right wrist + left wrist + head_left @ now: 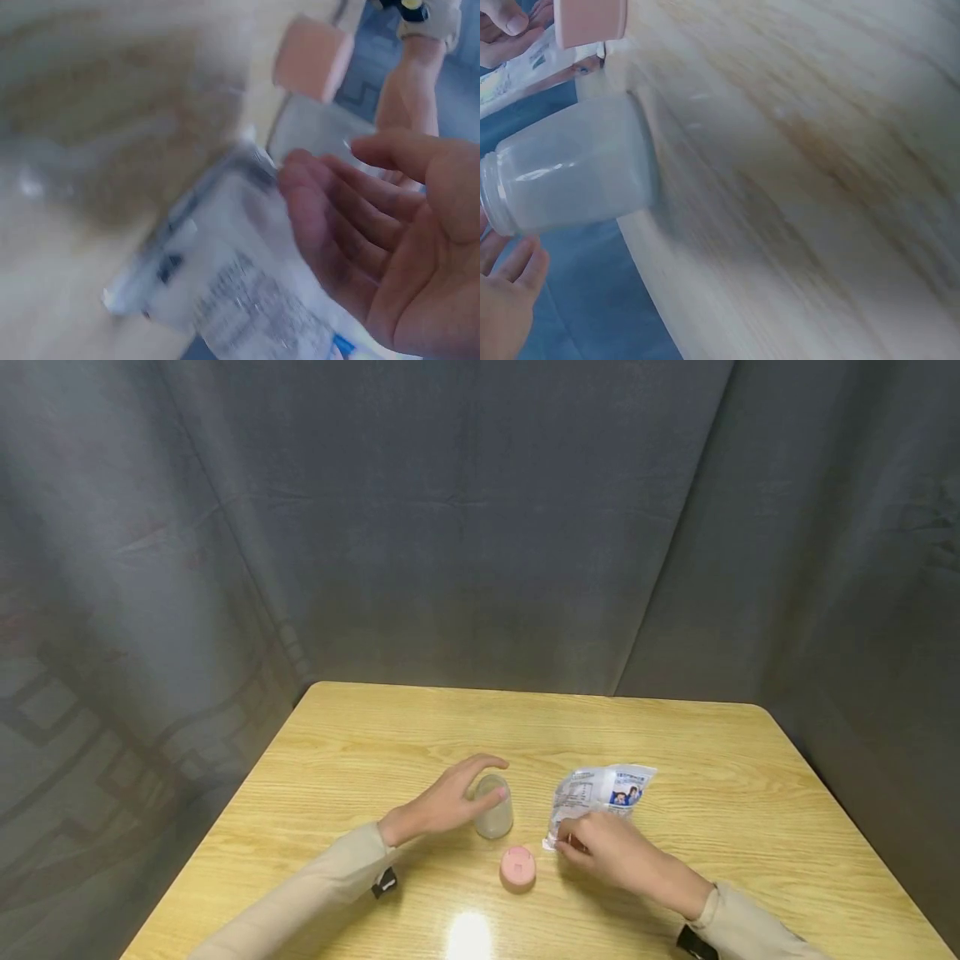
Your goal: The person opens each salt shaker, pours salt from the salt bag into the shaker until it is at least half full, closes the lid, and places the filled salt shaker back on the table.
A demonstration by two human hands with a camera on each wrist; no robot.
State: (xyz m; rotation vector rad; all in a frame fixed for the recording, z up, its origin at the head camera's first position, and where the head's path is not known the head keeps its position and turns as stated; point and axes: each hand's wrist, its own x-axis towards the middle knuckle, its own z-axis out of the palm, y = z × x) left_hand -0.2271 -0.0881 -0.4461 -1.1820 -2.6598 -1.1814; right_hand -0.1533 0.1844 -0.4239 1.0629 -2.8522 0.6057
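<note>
A whitish see-through jar (494,814) stands upright on the table, without a lid on its mouth. My left hand (447,799) is at the jar's upper part, thumb and fingers spread around the rim; whether they touch it is hard to tell. In the left wrist view, fingertips show beside the mouth of the jar (577,165). The pink lid (518,868) lies on the table between the hands. A white printed plastic bag (592,793) lies to its right. At the bag's near edge is my right hand (611,852), its fingers loosely bent, with a gap between thumb and fingers (360,202).
The wooden table (360,727) has rounded far corners. Grey curtains (465,527) hang behind it and along both sides. A bright light reflection lies near the table's front.
</note>
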